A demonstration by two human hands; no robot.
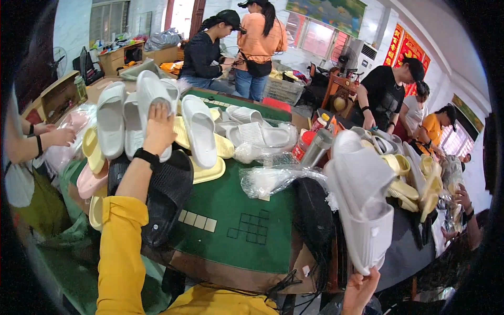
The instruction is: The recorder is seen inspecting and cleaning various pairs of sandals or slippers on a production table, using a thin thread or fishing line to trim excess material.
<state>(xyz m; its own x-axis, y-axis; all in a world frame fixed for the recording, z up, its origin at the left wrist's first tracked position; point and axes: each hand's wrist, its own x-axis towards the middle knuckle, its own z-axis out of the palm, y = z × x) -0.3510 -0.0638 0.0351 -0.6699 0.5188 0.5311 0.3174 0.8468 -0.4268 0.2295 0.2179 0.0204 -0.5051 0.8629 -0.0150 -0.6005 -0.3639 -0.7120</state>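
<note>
At the left, my left hand (pixel 159 128) reaches over the table with its fingers on a light grey slipper (pixel 149 86), gripping it. Other grey slippers (pixel 111 123) stand beside it, and another grey slipper (pixel 199 131) leans to its right. Below my wrist lie black slippers (pixel 169 197) with ribbed straps. Down at the lower right, my right hand (pixel 361 289) pinches the end of a large light grey slipper (pixel 367 236), which is held upright close to me. Yellow slippers (pixel 208 171) and a pink slipper (pixel 90 180) lie around the left pile.
Clear plastic wrapping (pixel 281 181) lies on the green mat (pixel 210 247). A metal flask (pixel 318 148) and a red-lidded jar (pixel 303 145) stand beyond it. More yellow slippers (pixel 403 191) are heaped at right. Co-workers stand behind the table; another person's hands (pixel 55 135) are at far left.
</note>
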